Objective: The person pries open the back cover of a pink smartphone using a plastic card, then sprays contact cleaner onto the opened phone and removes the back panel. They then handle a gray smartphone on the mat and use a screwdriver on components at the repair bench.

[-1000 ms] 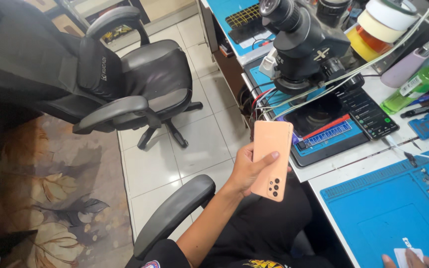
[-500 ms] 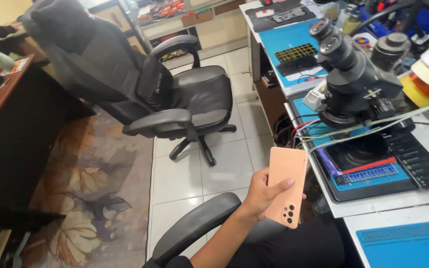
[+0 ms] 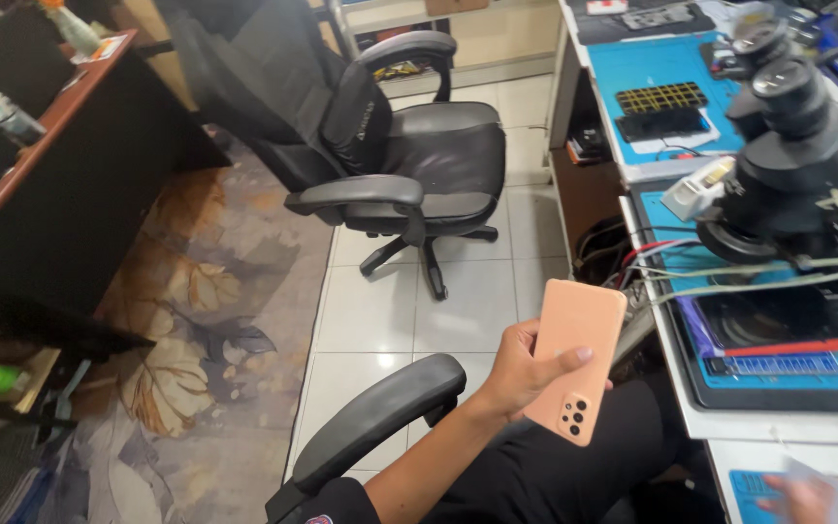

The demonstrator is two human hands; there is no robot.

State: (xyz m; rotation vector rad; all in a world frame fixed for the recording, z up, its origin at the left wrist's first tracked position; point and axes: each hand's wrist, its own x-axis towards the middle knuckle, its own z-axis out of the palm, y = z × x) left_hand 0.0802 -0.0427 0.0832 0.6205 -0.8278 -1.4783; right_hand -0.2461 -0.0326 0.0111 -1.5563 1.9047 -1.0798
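Left hand (image 3: pixel 521 374) grips an orange phone (image 3: pixel 575 359), back outward; right hand (image 3: pixel 807 497), low by the desk (image 3: pixel 729 427), shows too little to tell.

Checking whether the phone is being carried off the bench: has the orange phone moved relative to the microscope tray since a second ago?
Yes. The orange phone in the left hand was overlapping the tray's edge; now it sits off its left side, over the lap.

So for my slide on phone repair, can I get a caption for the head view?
Left hand holds a peach phone back-up beside a workbench microscope.
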